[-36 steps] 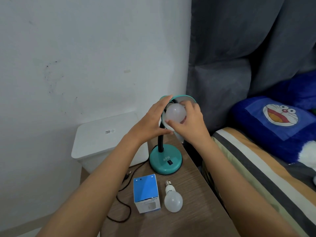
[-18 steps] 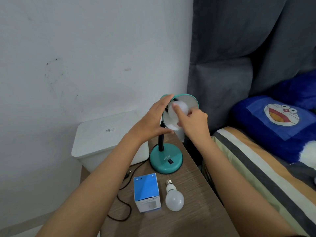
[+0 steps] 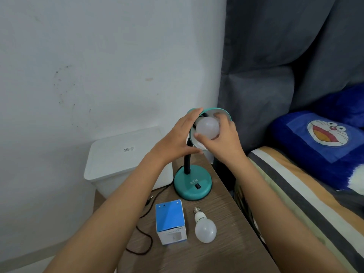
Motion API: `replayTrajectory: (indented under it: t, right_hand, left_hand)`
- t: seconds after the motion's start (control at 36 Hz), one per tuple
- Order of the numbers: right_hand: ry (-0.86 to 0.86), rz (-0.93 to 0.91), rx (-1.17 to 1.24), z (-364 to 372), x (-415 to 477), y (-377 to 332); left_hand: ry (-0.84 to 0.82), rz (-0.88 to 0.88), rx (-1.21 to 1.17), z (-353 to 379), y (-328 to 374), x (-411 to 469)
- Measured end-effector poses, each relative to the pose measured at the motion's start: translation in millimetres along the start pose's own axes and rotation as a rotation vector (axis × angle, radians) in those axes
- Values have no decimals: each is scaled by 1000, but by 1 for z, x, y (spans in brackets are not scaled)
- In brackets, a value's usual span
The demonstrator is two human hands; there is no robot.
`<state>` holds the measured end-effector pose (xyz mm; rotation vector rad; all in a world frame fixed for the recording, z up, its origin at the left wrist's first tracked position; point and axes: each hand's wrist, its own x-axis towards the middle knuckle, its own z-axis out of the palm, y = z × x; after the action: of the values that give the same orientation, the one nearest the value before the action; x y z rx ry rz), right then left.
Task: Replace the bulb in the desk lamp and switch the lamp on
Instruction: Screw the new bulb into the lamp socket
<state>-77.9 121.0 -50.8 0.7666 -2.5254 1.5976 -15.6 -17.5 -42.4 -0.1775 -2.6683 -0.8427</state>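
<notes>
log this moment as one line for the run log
step: fitting bulb in lamp shade | left hand: steadies shade | right hand: grips bulb | spare bulb, box: on table | lamp: unlit

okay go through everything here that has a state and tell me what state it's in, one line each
Desk lamp: upright, unlit.
Lamp shade: tipped toward the camera, steadied by the left hand.
Bulb in the shade: unlit, gripped by the right hand.
Spare bulb: lying loose on the table.
Bulb box: upright, closed.
Plug: unplugged, on the table.
</notes>
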Motion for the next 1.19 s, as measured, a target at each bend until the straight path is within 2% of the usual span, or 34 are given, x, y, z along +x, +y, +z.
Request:
replayTrajectory:
  t: [0.06, 0.17, 0.31, 0.58, 0.67, 0.78, 0.86, 0.97, 1.19]
  right_hand:
    - [53, -71, -43, 1, -2, 1]
    - [99, 75, 21, -1, 0, -5]
    - [66, 111, -112, -6, 5, -12]
    - [54, 154, 4, -1, 3, -16]
    - [19, 101, -37, -1, 3, -13]
    - [-18, -93, -99, -4, -2, -11]
    - [-16, -168, -204, -6, -4, -9]
    - [27, -188, -278, -8, -2, -9]
    - [60, -123, -272, -6, -3, -11]
  left_hand:
    - [0, -4, -3, 0, 0, 0]
    - [3, -13, 12, -1, -1, 0]
    - [-1, -22, 20, -1, -2, 1]
    - [12, -25, 33, 0, -2, 1]
    - [12, -21, 35, 0, -1, 1]
    - [17, -12, 16, 0, 1, 1]
    - [18, -11, 1, 0, 2, 0]
    - [14, -35, -12, 1, 0, 0]
    - [12, -45, -12, 2, -1, 2]
